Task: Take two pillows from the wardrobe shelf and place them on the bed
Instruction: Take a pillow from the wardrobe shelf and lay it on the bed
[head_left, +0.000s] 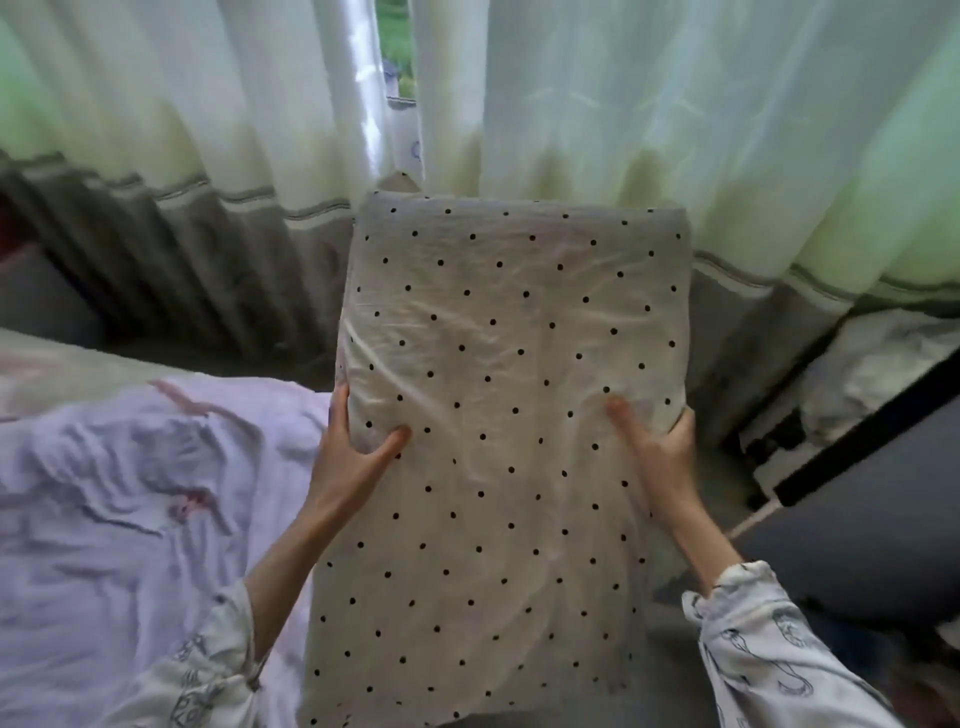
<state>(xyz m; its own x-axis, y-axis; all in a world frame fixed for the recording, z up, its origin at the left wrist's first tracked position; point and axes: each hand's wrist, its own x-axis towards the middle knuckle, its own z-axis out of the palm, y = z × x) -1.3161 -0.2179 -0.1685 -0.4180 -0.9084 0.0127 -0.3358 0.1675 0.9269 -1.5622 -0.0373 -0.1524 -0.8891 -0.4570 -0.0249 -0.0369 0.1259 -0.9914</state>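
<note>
Polka-dot pillow (498, 415) at frame centre, held upright in air, bed (119, 493) at 9 o'clock. Judged light, soft, bulky; cover dents under thumbs, loose fabric may slip. Best hold: both long edges, mid-height. Left hand (348, 457) and right hand (660, 457) clasp opposite edges, thumbs in front. Count: one pillow visible, two hands. Curtains (571, 130) at 12 o'clock.

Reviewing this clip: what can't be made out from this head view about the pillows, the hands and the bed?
- Second pillow: none visible; the dotted pillow fills the centre, so one may be hidden beneath.
- Fingers of the left hand and right hand: only thumbs show; the rest is behind the pillow.
- Pillow's near end: cut by the bottom edge.
- Bed: cut by the left edge, blurred.
- Wardrobe: not in view.
</note>
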